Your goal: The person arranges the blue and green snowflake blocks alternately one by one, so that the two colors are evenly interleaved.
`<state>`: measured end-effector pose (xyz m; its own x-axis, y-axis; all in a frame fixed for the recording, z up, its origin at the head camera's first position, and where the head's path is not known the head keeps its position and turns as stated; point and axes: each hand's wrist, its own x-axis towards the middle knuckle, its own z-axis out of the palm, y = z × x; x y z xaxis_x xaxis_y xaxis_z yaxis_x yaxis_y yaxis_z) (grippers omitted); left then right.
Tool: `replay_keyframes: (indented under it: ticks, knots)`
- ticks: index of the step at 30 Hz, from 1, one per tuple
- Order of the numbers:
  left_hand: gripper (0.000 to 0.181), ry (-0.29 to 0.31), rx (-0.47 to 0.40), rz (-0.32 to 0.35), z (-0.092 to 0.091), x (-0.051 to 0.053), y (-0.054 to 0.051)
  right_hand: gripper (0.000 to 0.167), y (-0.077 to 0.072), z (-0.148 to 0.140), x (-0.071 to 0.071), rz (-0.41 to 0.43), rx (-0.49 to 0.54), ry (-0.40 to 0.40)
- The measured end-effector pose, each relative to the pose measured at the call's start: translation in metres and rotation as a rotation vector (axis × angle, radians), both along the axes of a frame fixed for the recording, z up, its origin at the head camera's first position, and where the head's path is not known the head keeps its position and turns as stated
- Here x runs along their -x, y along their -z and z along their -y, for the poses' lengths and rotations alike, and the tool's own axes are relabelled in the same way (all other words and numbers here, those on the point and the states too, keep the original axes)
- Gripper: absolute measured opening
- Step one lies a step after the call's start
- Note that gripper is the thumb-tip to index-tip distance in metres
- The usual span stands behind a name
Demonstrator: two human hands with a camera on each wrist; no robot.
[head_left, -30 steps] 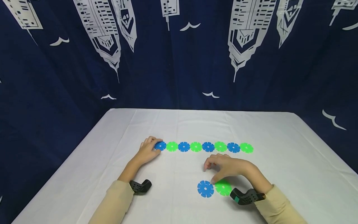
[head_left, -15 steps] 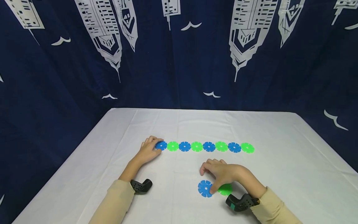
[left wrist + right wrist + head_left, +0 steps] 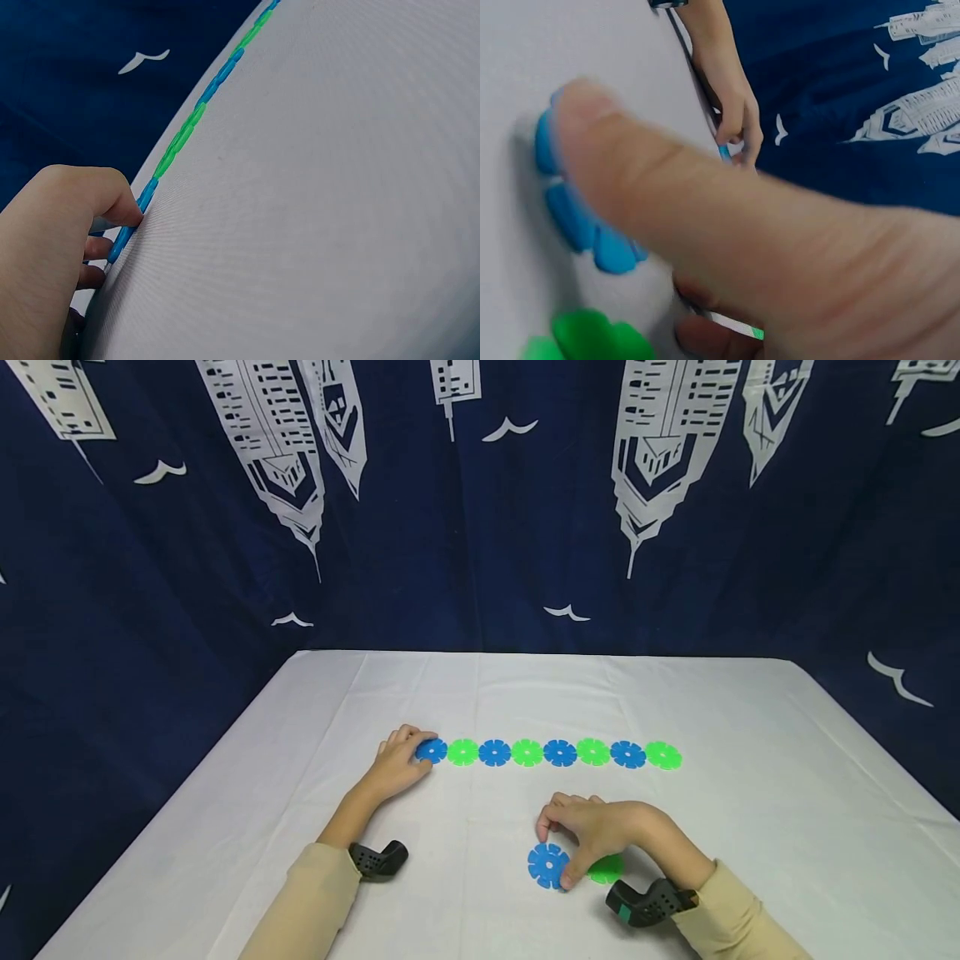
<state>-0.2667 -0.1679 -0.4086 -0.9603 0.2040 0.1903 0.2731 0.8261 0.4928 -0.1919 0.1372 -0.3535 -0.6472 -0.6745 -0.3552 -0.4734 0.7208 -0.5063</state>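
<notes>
A straight row of flower-shaped plastic discs, blue and green by turns, lies across the white table. At its left end my left hand [image 3: 399, 762] pinches the blue disc [image 3: 431, 751] between thumb and index finger; the left wrist view shows the thumb on the edge of this blue disc [image 3: 124, 238]. Closer to me, my right hand [image 3: 596, 827] grips a separate blue disc [image 3: 546, 865] with thumb and index finger at its edges. In the right wrist view the thumb [image 3: 641, 161] covers part of that disc. A loose green disc [image 3: 606, 869] sits partly hidden beneath the right hand.
The row ends at the right with a green disc [image 3: 663, 756]. Behind the white-covered table [image 3: 750, 710] hangs a dark blue curtain [image 3: 465, 560] with white building prints. Black cameras are strapped to the left wrist [image 3: 378, 860] and the right wrist [image 3: 648, 903].
My right hand has moved towards me and left, from above the green disc onto the loose blue disc, which has shifted slightly left. The left hand stays at the row's end.
</notes>
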Motion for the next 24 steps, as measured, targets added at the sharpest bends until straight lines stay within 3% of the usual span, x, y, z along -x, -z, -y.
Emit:
replay_keyframes:
  ticks: [6, 17, 24]
  knots:
    - [0.045, 0.002, -0.003, -0.008, 0.000, 0.000, 0.000, 0.044, 0.001, 0.003, -0.003, 0.010, -0.019, -0.009]
    - [0.046, 0.000, -0.012, -0.003, 0.001, 0.000, -0.002, 0.042, 0.007, -0.001, 0.006, 0.116, 0.125, -0.062]
    - [0.046, 0.008, -0.011, -0.008, 0.001, 0.001, 0.001, 0.022, 0.013, -0.008, 0.015, 0.217, 0.244, -0.112]
